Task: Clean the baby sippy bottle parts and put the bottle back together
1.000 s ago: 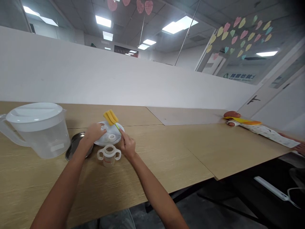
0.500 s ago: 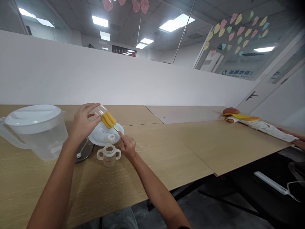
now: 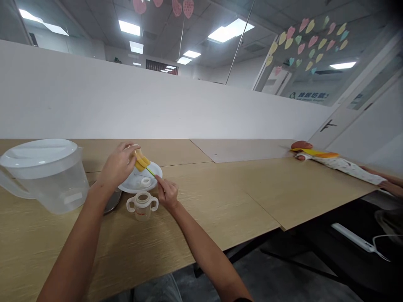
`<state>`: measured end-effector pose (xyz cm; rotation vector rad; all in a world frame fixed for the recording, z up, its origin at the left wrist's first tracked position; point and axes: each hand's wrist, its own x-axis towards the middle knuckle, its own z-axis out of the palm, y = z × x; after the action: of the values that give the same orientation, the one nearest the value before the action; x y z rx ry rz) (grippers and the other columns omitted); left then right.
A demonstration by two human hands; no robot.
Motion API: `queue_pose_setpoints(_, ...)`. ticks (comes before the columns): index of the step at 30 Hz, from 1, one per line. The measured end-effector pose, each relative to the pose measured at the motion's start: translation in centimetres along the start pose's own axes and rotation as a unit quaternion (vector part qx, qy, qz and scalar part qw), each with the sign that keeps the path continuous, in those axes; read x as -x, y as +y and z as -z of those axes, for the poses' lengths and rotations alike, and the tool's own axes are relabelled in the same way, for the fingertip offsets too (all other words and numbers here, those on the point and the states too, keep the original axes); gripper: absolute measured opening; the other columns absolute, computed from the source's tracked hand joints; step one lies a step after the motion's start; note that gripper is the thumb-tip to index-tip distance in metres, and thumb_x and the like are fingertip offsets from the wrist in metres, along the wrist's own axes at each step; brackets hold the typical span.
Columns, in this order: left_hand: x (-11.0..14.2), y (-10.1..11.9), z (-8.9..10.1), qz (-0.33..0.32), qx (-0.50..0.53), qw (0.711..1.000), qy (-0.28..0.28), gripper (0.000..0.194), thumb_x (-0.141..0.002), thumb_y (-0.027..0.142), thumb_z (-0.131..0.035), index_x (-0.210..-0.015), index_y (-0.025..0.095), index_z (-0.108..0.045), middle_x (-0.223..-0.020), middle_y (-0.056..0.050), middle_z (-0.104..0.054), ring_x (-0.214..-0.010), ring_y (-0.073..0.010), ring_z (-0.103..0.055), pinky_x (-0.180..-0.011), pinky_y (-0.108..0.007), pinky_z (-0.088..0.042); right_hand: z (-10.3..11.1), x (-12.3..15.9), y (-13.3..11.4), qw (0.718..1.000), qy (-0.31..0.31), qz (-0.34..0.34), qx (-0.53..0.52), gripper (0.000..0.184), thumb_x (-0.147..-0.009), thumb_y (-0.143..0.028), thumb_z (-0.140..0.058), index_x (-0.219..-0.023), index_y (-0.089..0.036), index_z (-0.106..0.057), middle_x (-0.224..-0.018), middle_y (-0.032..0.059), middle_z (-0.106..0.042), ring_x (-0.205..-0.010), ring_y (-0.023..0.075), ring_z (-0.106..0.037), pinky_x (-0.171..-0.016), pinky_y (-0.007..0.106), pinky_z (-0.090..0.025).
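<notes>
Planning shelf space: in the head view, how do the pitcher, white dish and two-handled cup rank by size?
Largest to smallest: lidded plastic pitcher, white dish, two-handled cup. The cup sits nearer the camera, so that last pair is unsure.

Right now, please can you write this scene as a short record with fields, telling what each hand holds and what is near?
Left hand: holds a clear plastic cylinder at a yellow sponge brush head
Right hand: pinches the green brush handle
Below hands: white dish with a white ring
Nearby: two-handled cup; plastic pitcher
</notes>
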<state>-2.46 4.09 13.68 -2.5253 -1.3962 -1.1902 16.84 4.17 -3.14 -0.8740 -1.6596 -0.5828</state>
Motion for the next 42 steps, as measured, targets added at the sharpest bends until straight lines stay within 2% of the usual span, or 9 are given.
queue_pose_setpoints(5,0.1,0.4,0.6,0.035,0.061,0.997,-0.040,0.049,-0.091,0.044,-0.047,-0.126,0.015,-0.065,-0.120,-0.013,-0.065,-0.107,-0.0259,-0.062,-0.096,-0.042,-0.052,-0.1,0.1,0.1,1.000,-0.005,-0.015,-0.001,0.040,-0.096,-0.015,-0.037,-0.127,-0.012,-0.062,-0.072,0.0048,-0.068,-0.056,0.0119,-0.059,-0.056,0.024,-0.049)
queue_pose_setpoints(10,0.3,0.7,1.6,0.072,0.166,0.982,0.046,0.035,-0.079,0.051,-0.066,-0.090,0.020,-0.077,-0.095,-0.007,-0.071,-0.092,-0.0229,-0.067,-0.090,-0.039,-0.057,-0.2,0.2,0.2,0.999,0.007,0.025,-0.032,0.038,-0.095,-0.013,-0.039,-0.127,-0.011,-0.060,-0.076,0.0056,-0.069,-0.061,0.0124,-0.062,-0.057,0.024,-0.051)
queue_pose_setpoints(14,0.5,0.5,2.5,0.055,0.303,0.951,-0.002,0.062,-0.063,0.052,-0.081,-0.114,0.017,-0.071,-0.094,-0.006,-0.070,-0.098,-0.0234,-0.068,-0.099,-0.043,-0.055,-0.4,0.5,0.4,0.999,0.006,0.031,-0.024,0.035,-0.096,-0.014,-0.039,-0.124,-0.012,-0.060,-0.079,0.0070,-0.070,-0.065,0.0134,-0.065,-0.061,0.024,-0.053)
queue_pose_setpoints(18,0.5,0.2,2.5,0.007,0.346,0.936,-0.060,0.069,-0.068,0.049,-0.079,-0.128,0.019,-0.062,-0.119,-0.010,-0.067,-0.120,-0.0252,-0.060,-0.112,-0.046,-0.045,-0.4,0.7,0.5,1.000,-0.002,0.028,-0.006,0.033,-0.097,-0.016,-0.039,-0.119,-0.012,-0.063,-0.077,0.0066,-0.070,-0.063,0.0127,-0.064,-0.061,0.023,-0.054)
queue_pose_setpoints(22,0.6,-0.1,2.3,-0.032,0.271,0.957,-0.101,0.043,-0.076,0.045,-0.068,-0.112,0.020,-0.069,-0.132,-0.010,-0.062,-0.127,-0.0262,-0.055,-0.115,-0.045,-0.041,-0.3,0.6,0.4,1.000,-0.005,0.030,-0.001,0.034,-0.096,-0.014,-0.039,-0.122,-0.011,-0.062,-0.086,0.0097,-0.073,-0.070,0.0129,-0.067,-0.064,0.022,-0.055)
queue_pose_setpoints(25,0.6,-0.4,2.3,-0.045,0.206,0.970,-0.119,0.043,-0.077,0.044,-0.064,-0.114,0.021,-0.067,-0.129,-0.008,-0.064,-0.121,-0.0248,-0.058,-0.110,-0.043,-0.045,-0.2,0.7,0.5,0.999,-0.017,0.032,0.011,0.036,-0.096,-0.014,-0.039,-0.123,-0.012,-0.063,-0.082,0.0085,-0.072,-0.065,0.0126,-0.065,-0.061,0.022,-0.053)
queue_pose_setpoints(31,0.3,-1.1,2.4,0.091,0.099,0.983,-0.126,0.058,-0.078,0.062,-0.056,-0.120,0.023,-0.068,-0.113,-0.008,-0.071,-0.092,-0.0252,-0.066,-0.084,-0.039,-0.054,-0.4,0.9,0.7,0.997,-0.040,0.053,0.036,0.039,-0.095,-0.014,-0.040,-0.126,-0.013,-0.063,-0.068,0.0040,-0.065,-0.057,0.0118,-0.061,-0.056,0.022,-0.050)
queue_pose_setpoints(39,0.4,-3.6,2.8,0.204,-0.103,0.973,0.026,0.054,-0.090,0.050,-0.050,-0.135,0.021,-0.058,-0.126,-0.016,-0.062,-0.111,-0.0352,-0.061,-0.094,-0.047,-0.049,-0.6,0.6,0.8,1.000,-0.009,0.006,0.020,0.042,-0.096,-0.014,-0.040,-0.134,-0.014,-0.058,-0.079,0.0083,-0.071,-0.059,0.0133,-0.064,-0.056,0.023,-0.054)
queue_pose_setpoints(42,0.8,-5.4,2.4,0.220,-0.162,0.962,0.005,0.062,-0.089,0.038,-0.052,-0.147,0.018,-0.043,-0.134,-0.019,-0.057,-0.120,-0.0385,-0.057,-0.096,-0.049,-0.048,-0.6,0.5,0.8,0.999,0.029,-0.035,0.016,0.042,-0.098,-0.017,-0.039,-0.136,-0.014,-0.057,-0.092,0.0124,-0.074,-0.069,0.0156,-0.069,-0.061,0.023,-0.057)
